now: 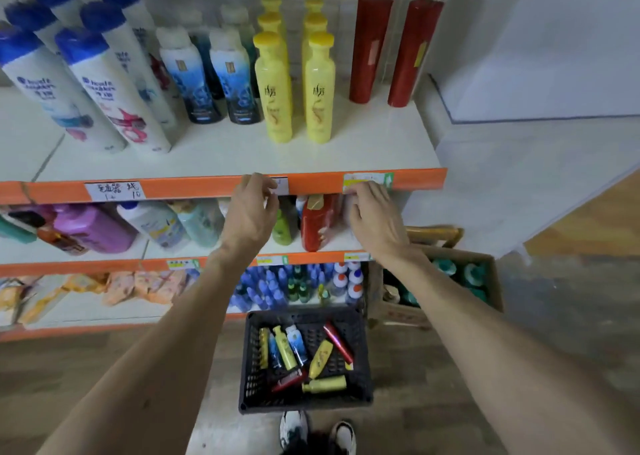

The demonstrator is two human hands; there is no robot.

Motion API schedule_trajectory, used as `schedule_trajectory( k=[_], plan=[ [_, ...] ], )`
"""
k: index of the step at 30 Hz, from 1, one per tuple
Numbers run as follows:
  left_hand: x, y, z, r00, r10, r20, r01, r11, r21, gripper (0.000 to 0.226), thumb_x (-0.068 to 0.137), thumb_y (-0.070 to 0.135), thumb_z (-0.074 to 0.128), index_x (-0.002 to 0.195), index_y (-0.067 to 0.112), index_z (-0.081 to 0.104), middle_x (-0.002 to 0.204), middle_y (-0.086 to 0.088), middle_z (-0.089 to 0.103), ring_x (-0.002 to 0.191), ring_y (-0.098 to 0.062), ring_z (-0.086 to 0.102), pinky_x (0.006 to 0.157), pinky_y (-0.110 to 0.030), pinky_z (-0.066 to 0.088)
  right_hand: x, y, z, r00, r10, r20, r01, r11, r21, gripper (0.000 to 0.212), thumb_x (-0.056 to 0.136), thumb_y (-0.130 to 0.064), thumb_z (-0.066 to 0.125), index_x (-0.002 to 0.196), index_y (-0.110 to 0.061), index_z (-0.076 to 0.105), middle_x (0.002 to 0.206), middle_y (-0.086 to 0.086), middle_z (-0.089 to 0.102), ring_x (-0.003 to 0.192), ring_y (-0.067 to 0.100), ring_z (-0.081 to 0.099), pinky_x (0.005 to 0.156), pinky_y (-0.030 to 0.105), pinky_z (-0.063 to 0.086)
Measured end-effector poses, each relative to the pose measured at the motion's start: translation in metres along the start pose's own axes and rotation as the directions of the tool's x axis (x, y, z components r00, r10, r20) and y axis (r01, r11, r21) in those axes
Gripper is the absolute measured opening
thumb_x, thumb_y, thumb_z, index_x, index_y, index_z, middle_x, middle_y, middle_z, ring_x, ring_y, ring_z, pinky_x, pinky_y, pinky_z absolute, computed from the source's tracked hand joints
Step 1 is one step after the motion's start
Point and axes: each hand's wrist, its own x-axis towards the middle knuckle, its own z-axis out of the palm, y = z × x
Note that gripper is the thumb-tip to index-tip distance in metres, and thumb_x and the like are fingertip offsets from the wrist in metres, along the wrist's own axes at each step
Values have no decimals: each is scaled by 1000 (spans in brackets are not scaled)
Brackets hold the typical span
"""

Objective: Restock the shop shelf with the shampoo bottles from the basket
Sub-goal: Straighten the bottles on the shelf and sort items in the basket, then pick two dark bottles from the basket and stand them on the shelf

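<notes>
A dark plastic basket (363, 350) stands on the floor in front of my feet, holding several yellow, blue-white and red bottles lying flat. On the top shelf (221, 156) stand two rows of yellow shampoo bottles (318, 87), blue-white bottles (188, 73), white bottles with blue caps (114, 84) and two red cylinders (369, 47). My left hand (251, 212) and my right hand (375, 215) hover empty just below the shelf's orange front edge (194, 188), fingers loosely curled.
A lower shelf (194, 246) holds purple, white, green and red bottles. Below it are small blue bottles and orange packets. A cardboard box (491, 281) with teal-capped bottles sits on the floor to the right of the basket. A white wall closes the right side.
</notes>
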Motion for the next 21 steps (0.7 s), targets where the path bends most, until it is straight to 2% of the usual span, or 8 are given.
schedule_trajectory(
  k=[2,5,8,10,12,16,21],
  plan=[
    [-10,7,0,996,39,86,-46,995,87,23,89,6,50,110,7,60,108,-12,59,99,-30,54,87,-39,44,-3,-3,-6,999,-40,20,40,999,-5,26,95,-8,47,118,-9,58,121,8,60,120,24,51,100,32,38],
    [-12,22,-10,988,34,154,-71,967,243,44,86,6,52,129,5,49,129,-15,52,118,-34,47,99,-40,39,2,-14,-18,999,-51,6,51,998,23,29,95,-10,49,124,-9,56,127,8,60,123,23,51,104,32,37],
    [-10,37,-22,984,43,172,-102,930,354,64,88,14,53,146,6,28,152,-12,29,143,-30,21,118,-44,21,10,-28,-31,996,-83,14,83,996,-16,39,96,-17,51,135,-10,50,137,8,55,132,24,45,110,35,36],
    [-10,42,-28,976,48,211,-139,888,438,72,92,25,52,151,12,13,160,-6,10,149,-25,2,121,-48,7,12,-37,-39,994,-101,34,103,992,-68,47,98,-25,48,143,-14,44,149,6,45,143,25,33,116,39,27],
    [-13,42,-33,968,48,248,-172,844,508,79,92,36,50,153,16,4,162,-4,0,149,-24,-6,120,-50,3,13,-44,-40,992,-96,87,108,983,-148,55,101,-36,42,152,-18,32,160,6,30,150,26,18,120,44,16],
    [-26,35,-29,955,131,267,-254,825,505,77,93,43,44,153,15,3,162,-2,2,149,-20,-4,121,-49,4,8,-50,-21,985,-31,172,83,949,-303,67,102,-51,27,158,-19,10,166,8,8,153,29,0,122,52,1],
    [-60,11,-17,932,195,306,-314,855,412,68,89,41,30,151,16,19,159,-4,21,148,-20,13,120,-45,14,-17,-52,21,974,74,215,9,933,-360,71,101,-52,27,158,-16,5,166,9,4,153,30,-3,119,57,-4]
  ],
)
